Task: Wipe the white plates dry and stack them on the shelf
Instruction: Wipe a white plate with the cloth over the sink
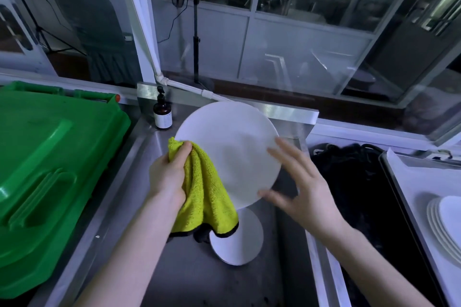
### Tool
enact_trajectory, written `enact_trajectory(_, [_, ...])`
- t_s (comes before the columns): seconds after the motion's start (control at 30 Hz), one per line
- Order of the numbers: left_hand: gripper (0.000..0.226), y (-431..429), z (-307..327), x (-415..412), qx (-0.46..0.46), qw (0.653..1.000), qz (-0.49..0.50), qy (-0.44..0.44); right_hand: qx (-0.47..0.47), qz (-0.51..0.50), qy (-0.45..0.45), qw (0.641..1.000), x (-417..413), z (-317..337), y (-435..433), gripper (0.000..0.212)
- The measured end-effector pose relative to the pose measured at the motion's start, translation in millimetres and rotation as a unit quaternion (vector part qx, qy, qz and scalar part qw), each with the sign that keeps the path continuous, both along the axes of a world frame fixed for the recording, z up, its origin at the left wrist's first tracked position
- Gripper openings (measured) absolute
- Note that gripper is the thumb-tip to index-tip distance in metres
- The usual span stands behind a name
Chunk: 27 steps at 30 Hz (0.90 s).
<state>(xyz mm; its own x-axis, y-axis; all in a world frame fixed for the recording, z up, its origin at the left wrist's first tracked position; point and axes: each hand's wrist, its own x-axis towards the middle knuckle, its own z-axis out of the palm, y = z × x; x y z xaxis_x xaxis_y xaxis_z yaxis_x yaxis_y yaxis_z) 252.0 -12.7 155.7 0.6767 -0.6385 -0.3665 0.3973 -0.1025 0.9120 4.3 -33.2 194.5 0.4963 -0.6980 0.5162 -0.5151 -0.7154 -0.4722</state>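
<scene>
1. The plate (232, 147) hangs tilted above the sink (174, 269). Its left rim is pinched through the cloth (207, 202) by the left hand (169, 174), thumb on top.
2. The right hand (304, 187) is spread flat, fingertips only steadying the right rim, gripping nothing.
3. A wet rim could slide out of that one-sided pinch, and the flat hand would hardly catch it.
4. It would likely drop onto the second plate (239, 244) lying directly below, chipping both.
5. The stack (444, 222) sits well to the right; a hurried carry could knock it.
</scene>
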Motion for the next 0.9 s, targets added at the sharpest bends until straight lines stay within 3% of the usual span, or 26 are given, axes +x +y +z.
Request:
enact_trajectory(0.07, [0.021, -4.4, 3.5, 5.7, 0.007, 1.000, -0.029, 0.001, -0.133, 0.074, 0.165, 0.975, -4.4, 7.7, 2.0, 0.069])
enact_trajectory(0.13, [0.019, -7.1, 7.3, 7.1, 0.017, 0.998, -0.067, 0.004, -0.212, 0.100, 0.247, 0.940, -1.0, 10.4, 2.9, 0.053])
enact_trajectory(0.23, [0.022, -6.8, 11.7, 8.0, 0.024, 0.994, -0.106, 0.011, -0.265, 0.139, 0.252, 0.920, 2.7, 12.0, 1.2, 0.032])
enact_trajectory(0.37, [0.029, -3.8, 16.1, 12.1, 0.043, 0.992, -0.119, 0.025, -0.277, 0.134, 0.238, 0.921, 5.7, 9.0, 4.2, 0.034])
enact_trajectory(0.43, [0.038, -2.1, 15.4, 15.0, 0.043, 0.990, -0.122, 0.063, -0.213, 0.115, 0.204, 0.948, 10.9, 6.2, 9.3, 0.037])
enact_trajectory(0.53, [0.056, -2.8, 7.0, 5.3, 0.033, 0.989, -0.131, 0.063, -0.007, 0.072, 0.113, 0.991, 23.4, 4.5, 15.9, 0.031])
enact_trajectory(0.6, [0.062, 0.0, 7.0, -17.7, 0.022, 0.991, -0.129, 0.019, 0.149, 0.054, 0.005, 0.987, 31.9, 1.9, 18.6, 0.011])
enact_trajectory(0.63, [0.068, 2.6, 9.5, -29.5, -0.002, 0.990, -0.132, -0.040, 0.220, 0.050, -0.046, 0.973, 36.2, 1.0, 19.1, 0.016])
enact_trajectory(0.7, [0.065, 5.5, 11.0, -44.4, -0.102, 0.955, -0.157, -0.229, 0.313, 0.066, -0.134, 0.938, 40.2, 1.6, 18.6, 0.027])
enact_trajectory(0.77, [0.054, 5.2, 7.1, -46.5, -0.187, 0.881, -0.184, -0.393, 0.384, 0.075, -0.219, 0.894, 40.7, 8.4, 13.6, 0.026])
enact_trajectory(0.83, [0.053, 6.2, 2.0, -47.5, -0.211, 0.806, -0.223, -0.506, 0.446, 0.075, -0.271, 0.850, 39.1, 13.6, 4.9, 0.019])
enact_trajectory(0.9, [0.052, 7.6, -0.4, -51.1, -0.224, 0.737, -0.248, -0.587, 0.474, 0.069, -0.277, 0.833, 38.1, 15.2, -0.4, 0.020])
